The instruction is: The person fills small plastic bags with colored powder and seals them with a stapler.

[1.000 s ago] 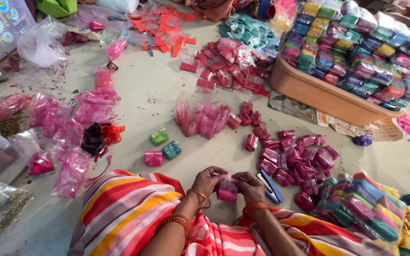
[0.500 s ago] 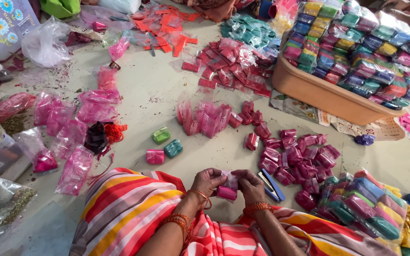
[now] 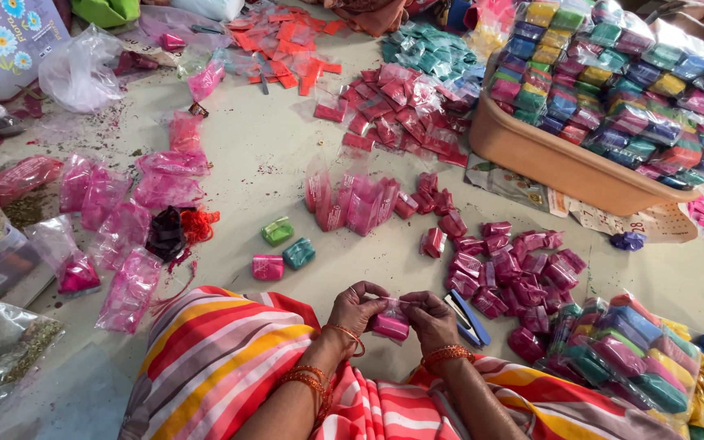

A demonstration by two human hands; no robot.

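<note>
both hands, left hand and right hand, stay put, fingers still pinching the pink packet between them.

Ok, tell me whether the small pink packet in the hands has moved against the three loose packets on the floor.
No. The pink packet sits below and right of the three loose packets, as before, pinched between left hand and right hand.

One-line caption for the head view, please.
Both hands, left hand and right hand, pinch a small pink packet above the striped cloth, loose packets scattered around.
</note>
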